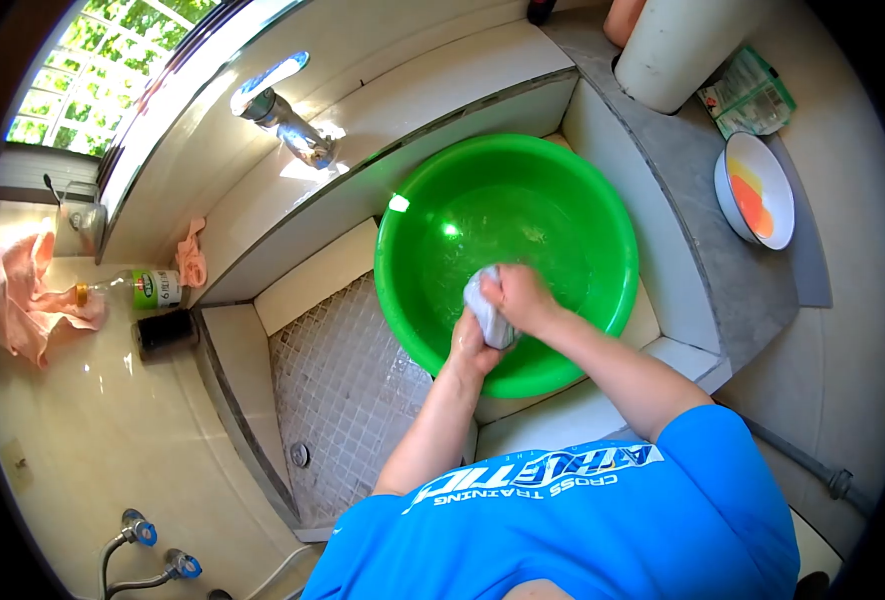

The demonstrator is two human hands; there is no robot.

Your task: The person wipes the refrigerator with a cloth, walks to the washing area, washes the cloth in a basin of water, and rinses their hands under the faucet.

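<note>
A small white-grey cloth (488, 308), perhaps a sock, is bunched up between my two hands over the near part of a big green basin (603, 235). My left hand (473, 345) grips its lower end from the left. Closed around the upper part, my right hand (523, 298) presses against it from the right, slightly blurred. Clear water covers the basin's bottom, with ripples and glints of light on it. The exact kind of cloth is hidden by my fingers.
The basin sits in a tiled sink (338, 370) below a chrome faucet (298, 125). On the right ledge are a white bowl (778, 185) with something orange inside and a green packet (748, 95). A bottle (153, 289) and pink cloth (28, 300) lie left.
</note>
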